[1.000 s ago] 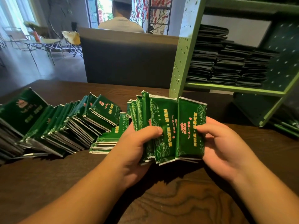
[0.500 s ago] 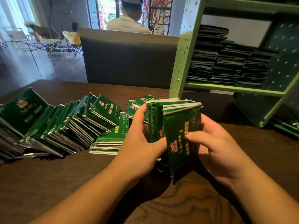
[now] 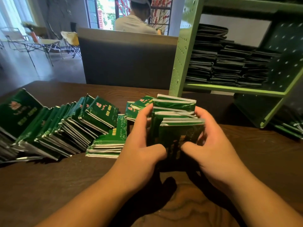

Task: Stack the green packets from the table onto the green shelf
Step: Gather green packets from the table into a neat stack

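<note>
Squeezing a bundle of green packets (image 3: 176,122) from both sides, the left hand (image 3: 144,145) and the right hand (image 3: 211,145) are seen curled round its flanks, thumbs pressed on the near face, the bundle held upright just above the worktop (image 3: 49,185). Item: packet edges are seen staggered at the top, not squared; a slack squeeze is judged likely to let middle packets slide out and scatter. Item: a leaning row of packets (image 3: 65,128) and a flat pile (image 3: 108,143) lie just left of the left hand; a sideways swing could topple them. Item: the green shelf (image 3: 234,89), ahead and right of the hands, is loaded with dark stacks (image 3: 229,63); an uneven bundle set on these is judged liable to tip or snag the upright post (image 3: 182,54).
</note>
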A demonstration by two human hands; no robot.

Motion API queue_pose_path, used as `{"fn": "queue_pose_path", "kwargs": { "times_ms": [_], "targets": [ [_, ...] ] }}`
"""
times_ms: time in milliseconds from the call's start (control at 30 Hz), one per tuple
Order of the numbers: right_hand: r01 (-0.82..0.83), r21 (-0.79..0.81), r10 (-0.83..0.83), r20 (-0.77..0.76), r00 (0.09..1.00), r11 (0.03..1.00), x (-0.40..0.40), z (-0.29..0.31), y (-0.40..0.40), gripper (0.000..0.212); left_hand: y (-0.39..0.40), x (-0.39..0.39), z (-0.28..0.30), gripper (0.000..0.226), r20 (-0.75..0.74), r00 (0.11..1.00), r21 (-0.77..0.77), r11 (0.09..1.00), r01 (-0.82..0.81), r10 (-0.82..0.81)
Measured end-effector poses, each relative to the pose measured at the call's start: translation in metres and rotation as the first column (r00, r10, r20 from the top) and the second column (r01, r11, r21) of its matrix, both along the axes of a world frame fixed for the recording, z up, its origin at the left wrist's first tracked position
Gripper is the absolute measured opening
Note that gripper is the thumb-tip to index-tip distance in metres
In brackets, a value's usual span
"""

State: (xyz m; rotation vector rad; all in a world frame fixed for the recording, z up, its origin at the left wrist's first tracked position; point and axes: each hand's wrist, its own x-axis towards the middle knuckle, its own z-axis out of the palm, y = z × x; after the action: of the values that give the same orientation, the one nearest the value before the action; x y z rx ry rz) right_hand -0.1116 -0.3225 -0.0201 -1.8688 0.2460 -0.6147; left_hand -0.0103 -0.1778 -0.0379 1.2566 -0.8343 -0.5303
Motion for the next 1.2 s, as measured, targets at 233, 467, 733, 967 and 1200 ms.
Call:
{"fn": "queue_pose_path", "kwargs": {
  "times_ms": [233,467,733,967,1200],
  "targets": [
    [-0.157,0.072,0.168,-0.2,0.965,0.985,0.003,-0.006,-0.003,0.087,-0.007,-0.005,-0.011,0.095,-0.014,0.999,0.072,0.997,-0.031,0.032],
    [-0.11,-0.148,0.083,-0.178,0.98,0.983,0.003,-0.001,-0.005,0.072,-0.009,0.004,-0.012,0.071,0.157,0.984,0.139,0.985,-0.102,0.08],
    [-0.114,-0.038,0.114,-0.005,0.994,0.993,0.0,0.004,-0.014,0.064,-0.004,0.003,-0.001,0.059,0.274,0.953,0.098,0.982,-0.164,0.132],
    [0.009,0.073,-0.018,0.12,0.993,0.997,0.001,0.006,0.002,0.067,-0.011,-0.011,0.022,0.044,0.132,0.96,0.013,0.968,-0.252,0.248],
    [0.195,-0.193,-0.129,0.311,0.942,0.962,-0.032,0.036,0.017,0.065,-0.03,-0.027,0.077,0.034,-0.11,0.957,-0.014,0.963,-0.271,0.268]
  ]
}}
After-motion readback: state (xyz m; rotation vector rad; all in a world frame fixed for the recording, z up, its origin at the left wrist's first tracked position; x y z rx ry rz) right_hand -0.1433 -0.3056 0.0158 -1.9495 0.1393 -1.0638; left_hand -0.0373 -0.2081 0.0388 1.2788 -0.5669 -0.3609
